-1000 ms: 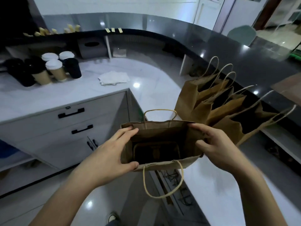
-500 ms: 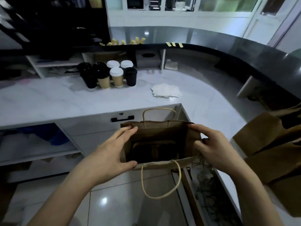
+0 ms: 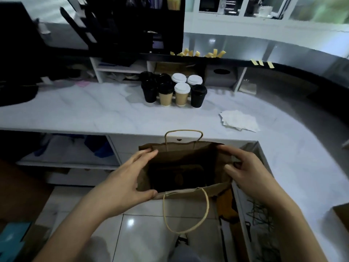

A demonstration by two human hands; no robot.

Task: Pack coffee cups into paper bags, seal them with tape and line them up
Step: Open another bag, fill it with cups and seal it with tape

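While the head camera looks down over both forearms, the left hand [image 3: 130,178] holds the left side of an open brown paper bag [image 3: 188,154], thumb hooked under the near rim and fingers stretched along the left wall up toward the far corner. Over on the other side, the right hand [image 3: 247,173] grips the right wall, index finger reaching along the far top edge and the remaining fingers curled onto the paper near the fold. Between the two hands the bag mouth gapes wide; its inside is dark, and what lies at the bottom cannot be made out. One twisted paper handle [image 3: 184,137] stands up at the far rim, the other handle [image 3: 186,210] droops from the near rim toward the tiled floor [image 3: 143,237]. The bag hangs in the air just in front of the edge of the white marble desk [image 3: 94,112], not resting on it.

Well beyond the hands, toward the back of the desk, sits the cluster of coffee cups [image 3: 173,89]: black cups with black lids at the left and right, a tan cup with a black lid and a tan cup with a white lid at the front, two more white lids behind. A small stack of white napkins [image 3: 238,121] lies on the desk to the right of the cups, apart from them. Yellowish strips of tape [image 3: 198,53] stick up along the dark ledge behind, with three more strips [image 3: 261,63] farther right.
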